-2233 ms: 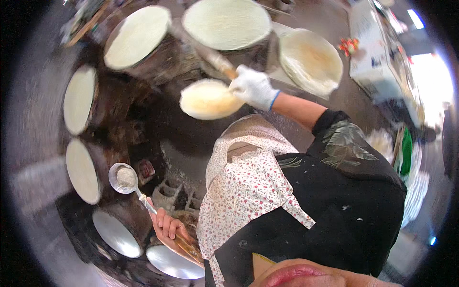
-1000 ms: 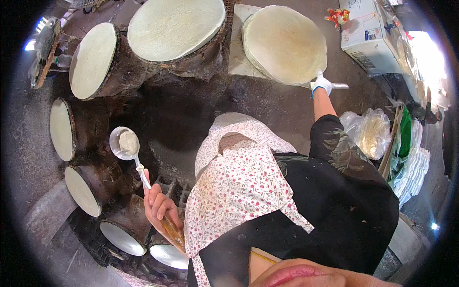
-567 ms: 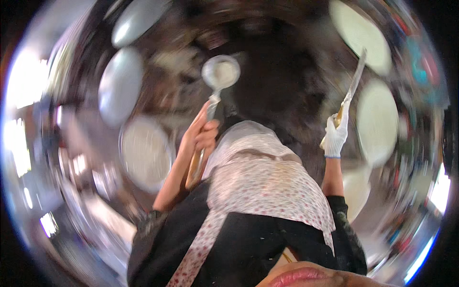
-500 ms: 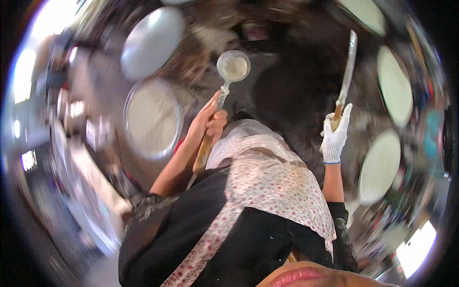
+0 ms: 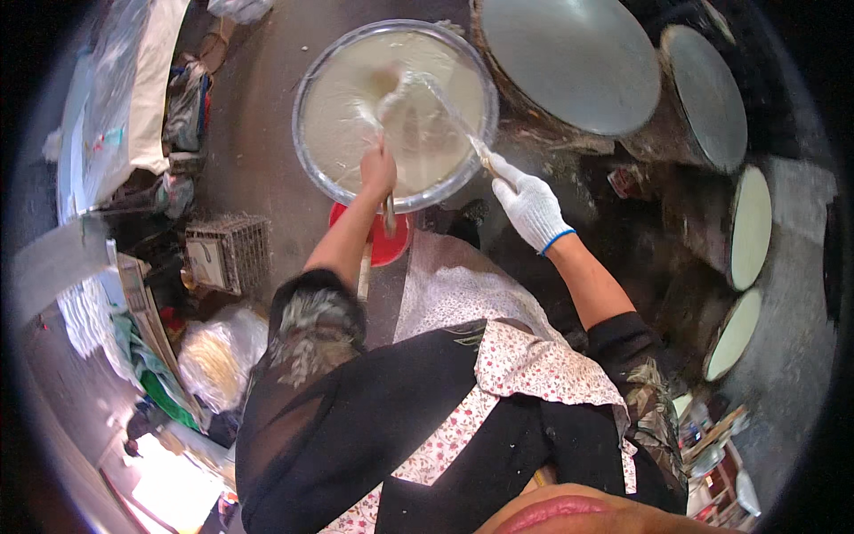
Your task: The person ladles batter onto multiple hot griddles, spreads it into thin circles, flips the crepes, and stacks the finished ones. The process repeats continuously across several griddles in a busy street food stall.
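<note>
Pale batter (image 5: 334, 111) fills a wide round basin (image 5: 491, 102) in front of me. My bare left hand (image 5: 379, 169) is closed around the handle of a ladle (image 5: 389, 216), whose bowl is blurred at the batter's surface. In a white knit glove, my right hand (image 5: 532, 209) grips a long, narrow metal spatula (image 5: 449, 109) by its handle. The spatula slants over the basin's right rim, and its far end meets or nearly meets the ladle; batter coats both there. Whether they touch, I cannot tell.
Below the basin's near edge sits a red bucket (image 5: 396, 245). Large round griddles (image 5: 574, 62) stand close on the right, with pale round discs (image 5: 750, 229) farther right. To the left are a wire crate (image 5: 227, 254) and a clear plastic bag (image 5: 222, 360) with yellowish contents.
I have turned left, so the basin is now in front of me. Both hands have come together over it, bringing the raised ladle and spatula to the batter.
</note>
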### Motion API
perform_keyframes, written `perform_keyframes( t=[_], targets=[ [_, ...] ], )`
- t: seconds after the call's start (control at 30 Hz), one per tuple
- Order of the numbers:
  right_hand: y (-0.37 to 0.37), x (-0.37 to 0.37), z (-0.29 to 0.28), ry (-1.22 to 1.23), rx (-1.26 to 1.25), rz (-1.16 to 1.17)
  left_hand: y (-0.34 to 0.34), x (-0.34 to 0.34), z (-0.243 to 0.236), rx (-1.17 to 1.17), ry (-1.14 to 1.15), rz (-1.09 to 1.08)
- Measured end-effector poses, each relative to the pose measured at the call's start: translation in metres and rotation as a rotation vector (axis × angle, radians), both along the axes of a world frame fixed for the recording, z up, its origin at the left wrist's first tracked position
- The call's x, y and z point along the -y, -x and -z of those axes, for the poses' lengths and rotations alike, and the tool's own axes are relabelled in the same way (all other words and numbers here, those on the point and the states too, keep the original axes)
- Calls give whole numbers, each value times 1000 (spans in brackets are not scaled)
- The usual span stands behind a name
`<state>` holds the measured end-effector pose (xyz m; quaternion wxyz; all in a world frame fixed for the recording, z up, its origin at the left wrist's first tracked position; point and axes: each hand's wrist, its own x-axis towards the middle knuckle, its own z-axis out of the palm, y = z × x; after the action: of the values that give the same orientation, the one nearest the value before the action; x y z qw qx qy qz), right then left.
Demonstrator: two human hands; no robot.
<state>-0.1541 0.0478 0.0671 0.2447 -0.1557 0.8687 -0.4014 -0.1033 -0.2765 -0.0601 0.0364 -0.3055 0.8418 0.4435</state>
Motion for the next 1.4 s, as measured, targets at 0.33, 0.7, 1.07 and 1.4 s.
perform_keyframes(
  t=[0.33, 0.7, 1.07, 1.4],
  targets=[
    [1, 56, 36, -222, 16, -146, 20, -43, -20, -277, -2011, -945],
    [-16, 43, -101, 80, -387, -53, 53, -90, -233, -745, -2475, -536],
    [8, 49, -213, 362, -834, -78, 18, -90, -401, -1043, -2244, -95],
    [2, 25, -148, 510, -497, -27, -60, -61, -331, -765, -2311, -601]
  ],
)
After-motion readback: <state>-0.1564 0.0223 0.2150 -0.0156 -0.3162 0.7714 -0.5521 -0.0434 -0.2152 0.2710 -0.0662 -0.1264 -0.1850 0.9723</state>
